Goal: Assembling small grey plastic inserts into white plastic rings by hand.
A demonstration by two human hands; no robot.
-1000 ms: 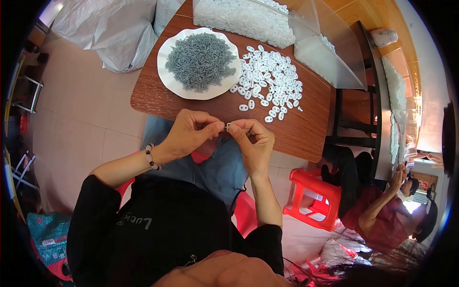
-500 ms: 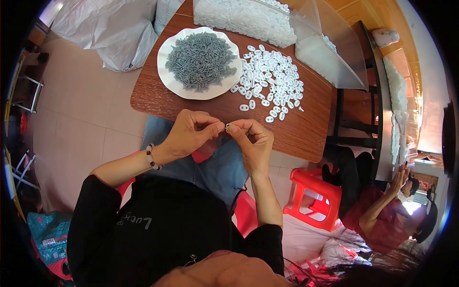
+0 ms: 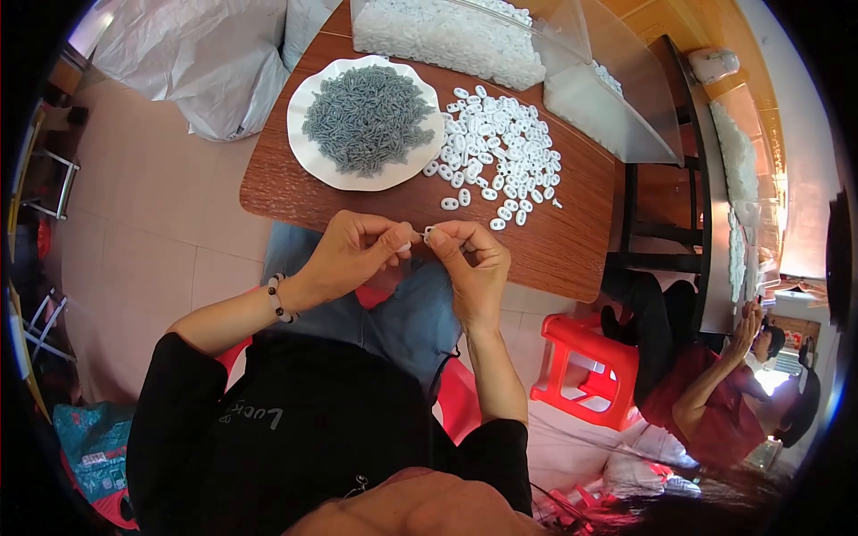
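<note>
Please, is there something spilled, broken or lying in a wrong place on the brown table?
Nothing stands out. The small white plastic pieces lie loose on the brown wooden table, but as one tidy heap. The grey pieces stay on the white plate. Both hands pinch one small white piece.

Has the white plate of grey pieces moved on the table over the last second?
No. The white plate sits at the same spot near the table's left edge, beside the loose white pieces.
</note>
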